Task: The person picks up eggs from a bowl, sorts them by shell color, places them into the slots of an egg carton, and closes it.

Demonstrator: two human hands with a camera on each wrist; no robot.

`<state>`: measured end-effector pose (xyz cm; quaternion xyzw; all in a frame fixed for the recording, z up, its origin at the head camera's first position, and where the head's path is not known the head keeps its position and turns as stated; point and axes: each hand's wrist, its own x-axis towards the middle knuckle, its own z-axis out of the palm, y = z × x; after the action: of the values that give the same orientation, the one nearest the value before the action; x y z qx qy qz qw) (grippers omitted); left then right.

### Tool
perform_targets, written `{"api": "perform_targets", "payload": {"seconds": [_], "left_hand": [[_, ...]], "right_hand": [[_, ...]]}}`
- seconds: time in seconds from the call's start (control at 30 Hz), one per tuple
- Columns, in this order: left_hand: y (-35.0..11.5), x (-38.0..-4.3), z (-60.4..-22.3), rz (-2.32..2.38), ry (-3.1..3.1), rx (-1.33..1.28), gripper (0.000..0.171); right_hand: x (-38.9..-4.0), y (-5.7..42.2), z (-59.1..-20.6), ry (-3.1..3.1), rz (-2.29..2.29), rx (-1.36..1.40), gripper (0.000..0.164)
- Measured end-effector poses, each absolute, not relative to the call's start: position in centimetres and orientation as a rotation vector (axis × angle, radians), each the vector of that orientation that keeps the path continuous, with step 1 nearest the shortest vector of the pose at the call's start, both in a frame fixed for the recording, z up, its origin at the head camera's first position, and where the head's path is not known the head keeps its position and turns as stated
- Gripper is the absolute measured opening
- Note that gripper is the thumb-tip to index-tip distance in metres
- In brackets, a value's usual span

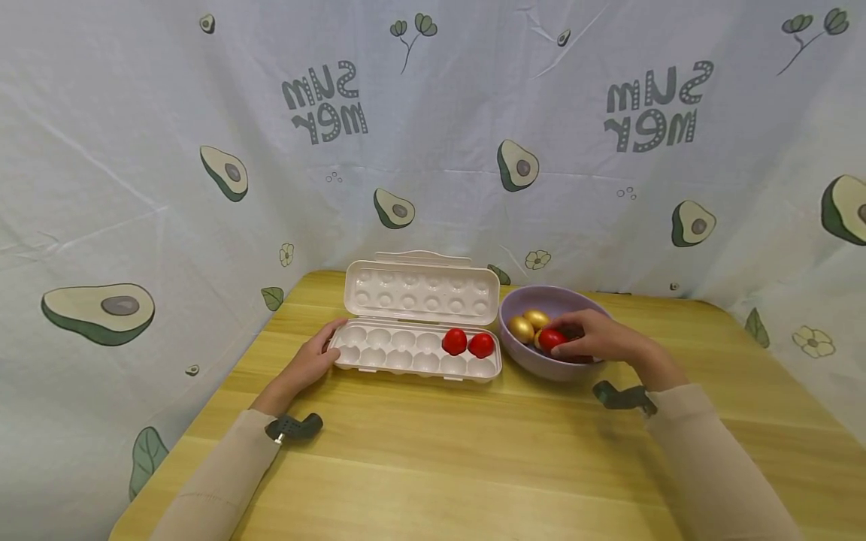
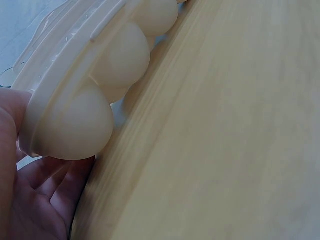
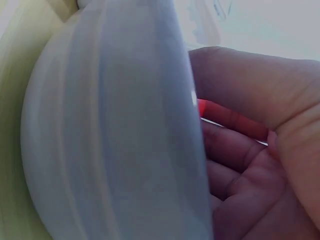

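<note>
In the head view, a white egg carton [image 1: 406, 361] lies with its lid [image 1: 422, 291] folded back. Two red eggs [image 1: 455, 342] sit side by side in its back row, toward the right end. My left hand [image 1: 314, 361] grips the carton's left end, thumb over the rim and fingers beneath, as the left wrist view of the carton [image 2: 75, 125] confirms. Inside the purple bowl [image 1: 541, 365], my right hand [image 1: 595, 336] pinches a red egg [image 1: 551, 340] beside several gold eggs [image 1: 522, 329]. From the right wrist, the bowl's wall [image 3: 130, 125] hides most of that egg.
Both containers stand on a wooden table [image 1: 406, 451], the bowl just right of the carton. A pale curtain [image 1: 433, 165] with avocado prints hangs behind and beside the table. Dark wrist mounts [image 1: 294, 427] sit at both sleeve cuffs.
</note>
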<state>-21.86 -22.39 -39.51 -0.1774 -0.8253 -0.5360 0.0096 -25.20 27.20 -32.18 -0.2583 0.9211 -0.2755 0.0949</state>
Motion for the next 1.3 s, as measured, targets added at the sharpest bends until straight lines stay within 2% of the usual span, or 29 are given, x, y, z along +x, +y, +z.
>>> {"api": "perform_targets", "payload": {"seconds": [0.37,0.9,1.3], "left_hand": [[-22.3,-21.9,-39.4,-1.655,-2.583,-0.550,0.055],[-22.1,-21.5,-39.0,-1.629,-2.601,-0.521,0.055],[-22.2,-21.6,-39.1,-1.628,-2.599,-0.530,0.055]], "right_hand": [[-25.4,26.1,-32.3,2.810,-0.881,-0.773,0.040],[-25.7,24.6,-32.6,2.825,-1.015,-0.690,0.049],[-26.1,22.5,-32.3,2.754,-1.223,-0.726,0.054]]}}
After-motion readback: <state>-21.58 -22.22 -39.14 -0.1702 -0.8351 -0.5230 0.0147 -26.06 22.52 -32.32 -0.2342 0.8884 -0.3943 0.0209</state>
